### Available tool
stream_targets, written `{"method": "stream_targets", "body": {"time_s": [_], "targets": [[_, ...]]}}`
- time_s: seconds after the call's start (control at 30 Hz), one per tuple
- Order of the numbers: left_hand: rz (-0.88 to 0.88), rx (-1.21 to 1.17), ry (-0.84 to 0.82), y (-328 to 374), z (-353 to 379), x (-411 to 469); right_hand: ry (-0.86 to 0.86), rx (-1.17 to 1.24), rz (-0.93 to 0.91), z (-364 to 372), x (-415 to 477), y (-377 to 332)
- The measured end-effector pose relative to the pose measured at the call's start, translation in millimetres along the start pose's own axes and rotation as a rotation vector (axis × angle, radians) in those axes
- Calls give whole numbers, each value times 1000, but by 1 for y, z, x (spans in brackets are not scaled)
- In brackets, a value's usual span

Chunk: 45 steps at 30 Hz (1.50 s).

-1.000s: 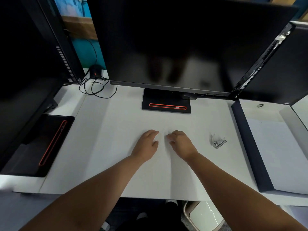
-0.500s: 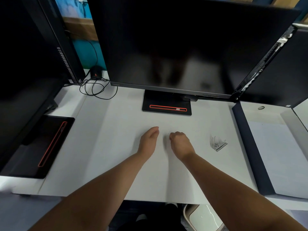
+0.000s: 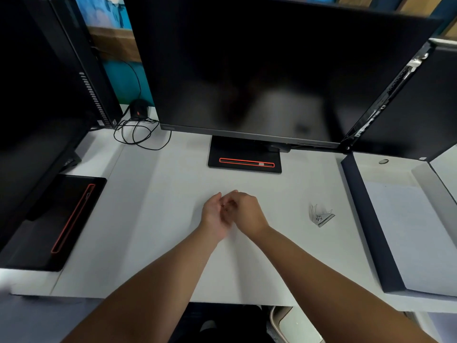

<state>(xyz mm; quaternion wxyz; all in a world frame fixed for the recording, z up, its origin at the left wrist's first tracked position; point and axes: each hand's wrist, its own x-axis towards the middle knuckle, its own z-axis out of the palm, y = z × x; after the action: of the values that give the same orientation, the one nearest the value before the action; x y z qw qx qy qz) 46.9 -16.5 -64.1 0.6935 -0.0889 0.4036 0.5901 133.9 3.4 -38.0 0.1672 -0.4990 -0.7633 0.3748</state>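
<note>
Left hand and right hand are touching over the counter, fingers curled; cannot tell whether either is holding anything. Clear packet is lying apart, rightward.

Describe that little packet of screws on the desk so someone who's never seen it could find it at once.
Start at the big dark monitor in the middle of the white desk. In front of it, to the right of the right hand, lies a small packet. It is the only clear, glinting thing there, with metal screws inside.
</note>
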Motion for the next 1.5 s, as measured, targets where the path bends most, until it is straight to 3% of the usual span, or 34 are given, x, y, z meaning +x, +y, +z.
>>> {"method": "stream_targets", "body": {"time_s": [0.37,0.57,0.67,0.73,0.87,1.2,1.37,1.5], "targets": [[-43,-155,-9,2,2,-3,7,-71,-41,-2,1,-4],[-27,-153,-13,8,8,-7,-32,-43,-280,-16,-1,2],[26,-136,-8,12,10,-8,102,58,-178,-31,4,15],[52,-144,-15,16,7,-8,149,-14,-96,-37,10,30],[83,-174,-2,22,-5,-7,34,-224,-20,-40,11,60],[93,-169,8,26,-12,-9,-266,-492,-180,-27,23,61],[89,-176,-10,27,-11,-8,-205,-480,-274,-28,3,67],[93,-169,-18,27,-11,-8,1,-391,-128,-38,8,74]]}}
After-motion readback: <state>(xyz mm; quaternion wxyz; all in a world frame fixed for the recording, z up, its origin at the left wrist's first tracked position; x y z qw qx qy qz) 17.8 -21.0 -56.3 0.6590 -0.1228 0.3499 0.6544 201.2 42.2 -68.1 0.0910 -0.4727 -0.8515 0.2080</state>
